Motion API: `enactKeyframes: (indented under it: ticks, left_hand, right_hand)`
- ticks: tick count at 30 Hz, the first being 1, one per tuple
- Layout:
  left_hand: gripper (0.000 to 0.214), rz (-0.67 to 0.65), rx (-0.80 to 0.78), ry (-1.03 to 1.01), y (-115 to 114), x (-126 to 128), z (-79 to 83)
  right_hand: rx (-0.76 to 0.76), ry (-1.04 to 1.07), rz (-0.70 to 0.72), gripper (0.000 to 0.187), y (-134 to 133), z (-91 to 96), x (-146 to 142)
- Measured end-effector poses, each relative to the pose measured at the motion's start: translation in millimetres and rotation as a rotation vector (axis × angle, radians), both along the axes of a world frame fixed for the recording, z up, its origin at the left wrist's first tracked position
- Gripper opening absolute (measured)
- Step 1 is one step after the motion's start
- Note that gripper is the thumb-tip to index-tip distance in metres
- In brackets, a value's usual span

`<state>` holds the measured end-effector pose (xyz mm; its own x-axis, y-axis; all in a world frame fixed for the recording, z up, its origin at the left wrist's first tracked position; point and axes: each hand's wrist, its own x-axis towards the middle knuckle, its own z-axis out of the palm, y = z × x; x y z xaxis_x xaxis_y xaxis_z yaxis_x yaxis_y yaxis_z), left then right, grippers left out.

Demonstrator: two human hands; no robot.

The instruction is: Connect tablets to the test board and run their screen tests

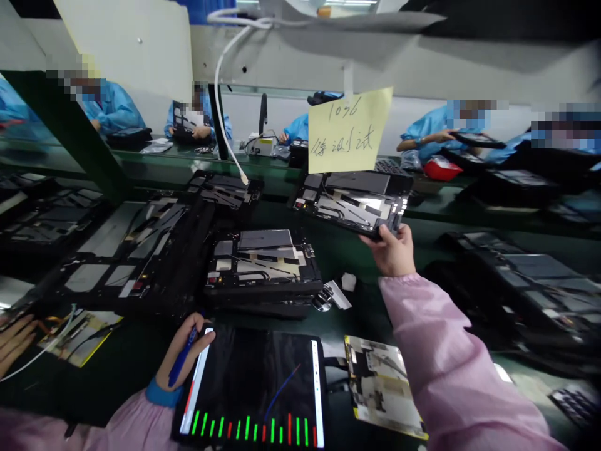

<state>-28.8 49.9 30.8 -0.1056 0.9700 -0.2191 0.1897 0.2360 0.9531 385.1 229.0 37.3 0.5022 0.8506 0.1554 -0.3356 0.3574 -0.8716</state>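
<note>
My left hand [181, 354] is closed on the left edge of a tablet [248, 369], thumb on its frame. A blue pen [182, 358] is tucked in the same hand. Lit, the tablet's screen shows green and red bars along the bottom and a blue-red curved line. Farther off, my right hand [394, 249] grips the near right corner of an opened tablet [354, 200], whose batteries and cables are exposed. That opened tablet is tilted below a yellow handwritten note [350, 131]. Between the hands lies a stack of opened tablets [263, 263].
More opened tablets [126, 250] are stacked at left, others [530, 282] at right. A yellow-edged part [385, 382] lies beside the lit tablet. A white cable [220, 81] hangs from above. Another person's hand [16, 344] is at far left; people in blue work opposite.
</note>
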Motion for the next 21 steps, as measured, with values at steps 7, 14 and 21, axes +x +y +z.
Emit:
enactKeyframes:
  ticks: [7, 14, 21]
  left_hand:
    - [0.038, 0.009, 0.053, 0.049, -3, 2, 2.0]
    - [0.038, 0.017, 0.104, 0.116, -6, 3, 6.7]
    - [0.049, 0.062, 0.112, 0.277, 5, -3, -2.9]
  right_hand:
    - [0.084, 0.024, 0.029, 0.039, -54, 19.7, 0]
    - [0.025, 0.044, 0.085, 0.035, -80, 25.6, 0]
    - [-0.062, 0.032, 0.074, 0.034, -115, 37.6, 20]
